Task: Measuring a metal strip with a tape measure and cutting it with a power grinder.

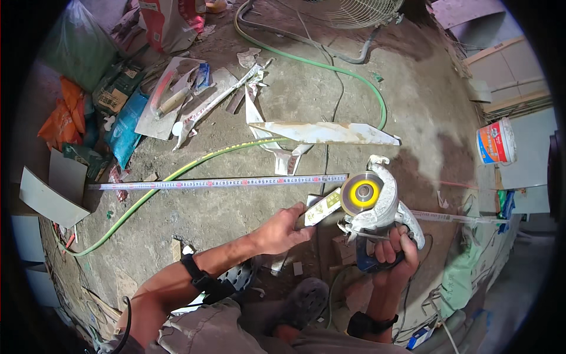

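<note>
Fingers (left) at edge of strip

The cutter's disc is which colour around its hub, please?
The disc is yellow around its hub, best seen in the head view.

Through the head-worn fisheye I look steeply down from near, above and behind the grinder, facing the floor around and beyond it.

nos. on tape; bucket lbl'd
</note>
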`<state>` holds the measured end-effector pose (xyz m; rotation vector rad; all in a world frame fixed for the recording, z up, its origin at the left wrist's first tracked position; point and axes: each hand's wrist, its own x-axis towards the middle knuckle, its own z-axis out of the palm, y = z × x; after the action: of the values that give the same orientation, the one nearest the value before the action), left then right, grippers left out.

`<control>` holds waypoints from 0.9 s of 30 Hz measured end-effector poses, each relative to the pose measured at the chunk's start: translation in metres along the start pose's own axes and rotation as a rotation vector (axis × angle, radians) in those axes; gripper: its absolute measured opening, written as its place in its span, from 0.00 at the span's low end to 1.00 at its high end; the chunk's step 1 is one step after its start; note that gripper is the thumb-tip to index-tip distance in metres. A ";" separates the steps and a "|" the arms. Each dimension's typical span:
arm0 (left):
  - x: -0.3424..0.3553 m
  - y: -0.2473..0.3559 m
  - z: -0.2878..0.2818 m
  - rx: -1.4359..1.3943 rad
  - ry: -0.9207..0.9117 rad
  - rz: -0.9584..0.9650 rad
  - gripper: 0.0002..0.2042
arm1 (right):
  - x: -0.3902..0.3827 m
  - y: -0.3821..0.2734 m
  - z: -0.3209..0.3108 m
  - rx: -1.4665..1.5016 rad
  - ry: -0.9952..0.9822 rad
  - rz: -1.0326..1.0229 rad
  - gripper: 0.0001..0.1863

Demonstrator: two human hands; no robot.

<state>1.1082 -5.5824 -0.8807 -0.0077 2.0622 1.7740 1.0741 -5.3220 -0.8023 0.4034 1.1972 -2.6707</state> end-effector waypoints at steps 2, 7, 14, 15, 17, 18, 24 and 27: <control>-0.001 -0.001 0.002 -0.004 0.010 0.001 0.21 | 0.000 0.000 0.000 -0.010 0.002 -0.002 0.03; 0.001 -0.004 0.005 -0.011 0.016 0.024 0.19 | 0.001 0.001 -0.006 -0.004 -0.012 -0.009 0.04; 0.001 -0.004 0.003 -0.082 0.029 0.029 0.23 | -0.001 0.000 -0.012 0.072 -0.021 0.009 0.05; 0.000 -0.005 0.001 -0.065 0.049 0.041 0.22 | -0.001 -0.001 -0.013 0.086 -0.035 0.009 0.05; -0.003 -0.009 -0.003 -0.084 0.060 0.038 0.19 | -0.001 -0.002 -0.016 0.101 -0.049 0.008 0.05; -0.003 -0.012 -0.005 -0.103 0.074 0.034 0.17 | -0.001 -0.003 -0.018 0.078 -0.045 0.001 0.05; 0.000 -0.006 -0.009 0.126 0.115 0.014 0.15 | -0.003 -0.006 -0.023 0.058 -0.039 -0.020 0.05; 0.004 -0.008 -0.008 0.203 0.144 0.069 0.13 | -0.005 -0.008 -0.020 0.049 -0.041 -0.024 0.04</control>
<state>1.1044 -5.5901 -0.8888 -0.0056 2.3644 1.6370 1.0805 -5.3013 -0.8083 0.3423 1.1336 -2.7196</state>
